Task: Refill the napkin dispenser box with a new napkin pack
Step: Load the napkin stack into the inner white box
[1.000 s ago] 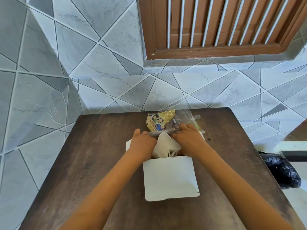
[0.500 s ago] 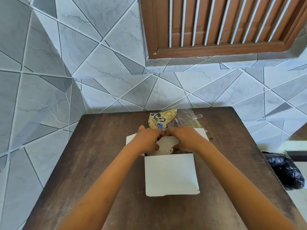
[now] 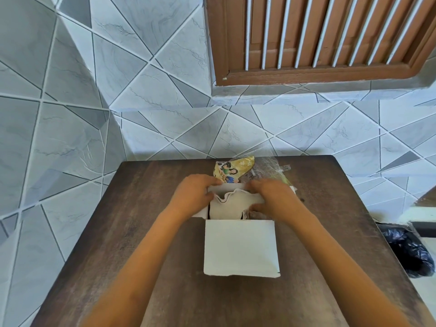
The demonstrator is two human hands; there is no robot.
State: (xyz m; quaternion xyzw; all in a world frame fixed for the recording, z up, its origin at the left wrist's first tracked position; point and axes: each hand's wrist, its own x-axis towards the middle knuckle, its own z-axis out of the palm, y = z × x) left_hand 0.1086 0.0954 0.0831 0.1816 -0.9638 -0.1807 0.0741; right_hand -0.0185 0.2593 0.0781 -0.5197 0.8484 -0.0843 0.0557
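Half a second back the hands met over the stack; now they sit apart, the napkins (image 3: pixel 236 205) showing between them. Left hand (image 3: pixel 195 194) pinches the left end of the far flap (image 3: pixel 232 188), fingers curled over it, thumb below. Right hand (image 3: pixel 273 197) grips the stack's right end, though its fingertips are blurred. Both hands cover the side walls of the white box (image 3: pixel 240 251). The box stands mid-counter (image 3: pixel 141 232) toward the far edge, napkins inside, near flap folded out flat. Behind it at the far edge lies the wrapper (image 3: pixel 233 169), yellow print plus clear film I can hardly make out.
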